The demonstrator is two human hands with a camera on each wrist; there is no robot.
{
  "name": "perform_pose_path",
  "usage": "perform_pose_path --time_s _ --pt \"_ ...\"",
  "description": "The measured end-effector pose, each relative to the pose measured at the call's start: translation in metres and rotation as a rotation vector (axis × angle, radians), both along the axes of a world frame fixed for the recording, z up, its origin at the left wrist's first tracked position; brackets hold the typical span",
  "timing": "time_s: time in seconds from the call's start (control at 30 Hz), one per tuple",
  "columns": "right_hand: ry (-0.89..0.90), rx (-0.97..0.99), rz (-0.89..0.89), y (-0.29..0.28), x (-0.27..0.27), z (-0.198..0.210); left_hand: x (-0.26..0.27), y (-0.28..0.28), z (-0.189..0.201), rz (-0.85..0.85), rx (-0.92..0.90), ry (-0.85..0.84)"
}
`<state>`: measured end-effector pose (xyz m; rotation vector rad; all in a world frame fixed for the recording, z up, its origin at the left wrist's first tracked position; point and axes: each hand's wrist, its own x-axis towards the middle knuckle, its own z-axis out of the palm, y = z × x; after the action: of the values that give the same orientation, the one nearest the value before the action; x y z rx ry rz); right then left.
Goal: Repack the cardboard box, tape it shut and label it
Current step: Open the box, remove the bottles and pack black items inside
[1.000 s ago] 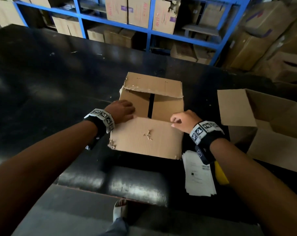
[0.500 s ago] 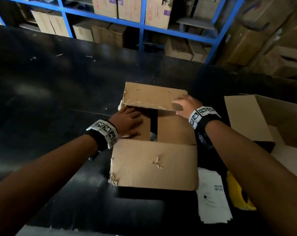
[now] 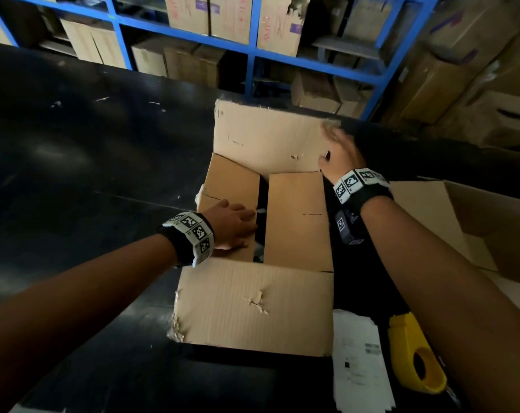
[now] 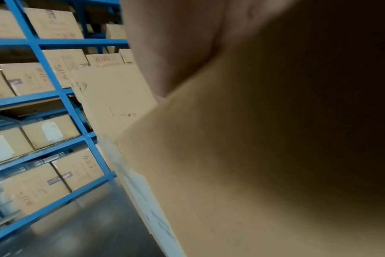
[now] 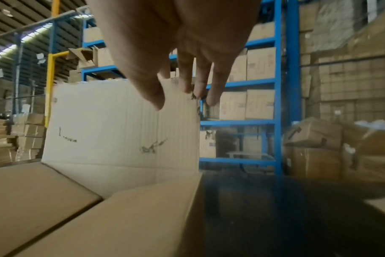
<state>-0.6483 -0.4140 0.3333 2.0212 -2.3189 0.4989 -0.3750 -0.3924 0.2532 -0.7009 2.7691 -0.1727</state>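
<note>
While L hand [image 3: 233, 223] presses inner flap [image 3: 232, 201], R hand [image 3: 340, 153] touches far flap's [image 3: 267, 135] edge.

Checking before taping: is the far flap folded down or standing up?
Standing up. The far flap rises above the folded side flaps; the right hand is at its corner.
</note>
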Motion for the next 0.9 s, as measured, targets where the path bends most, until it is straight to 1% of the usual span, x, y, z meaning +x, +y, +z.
perform_pose_path --time_s 0.1,0.2,0.27,0.33,0.4,0.5,0.6,0.7,0.8,0.9 --pt "-0.058 0.256 0.028 -0.006 -0.005 -0.017 0.002 0.004 -0.005 -0.051 -0.066 -0.047" --pt "-0.056 0.478 0.063 -0.006 -0.013 -0.041 -0.001 0.013 -0.011 -0.056 -0.042 -0.14" --pt "-0.035 0.541 0.1 -0.005 -0.017 -0.055 -0.005 0.016 -0.01 -0.027 -0.028 -0.164" --pt "-0.025 0.543 0.113 -0.002 -0.019 -0.062 -0.008 0.018 -0.003 0.005 -0.021 -0.137" --pt "0.023 0.534 0.126 0.002 -0.018 -0.065 -0.01 0.022 0.007 0.02 -0.031 -0.033" --pt "0.044 0.494 0.176 0.01 -0.015 -0.063 -0.013 0.031 0.029 0.083 -0.043 0.173" --pt "0.132 0.476 0.256 0.021 -0.005 -0.06 -0.009 0.034 0.061 0.213 0.047 0.351" --pt "0.233 0.543 0.302 0.031 0.01 -0.06 0.008 0.031 0.084 0.285 0.112 0.453" --pt "0.278 0.654 0.356 0.04 0.028 -0.056 0.03 0.031 0.094 0.328 0.177 0.589" --pt "0.307 0.694 0.423 0.049 0.048 -0.05 0.052 0.03 0.106 0.296 0.131 0.692"
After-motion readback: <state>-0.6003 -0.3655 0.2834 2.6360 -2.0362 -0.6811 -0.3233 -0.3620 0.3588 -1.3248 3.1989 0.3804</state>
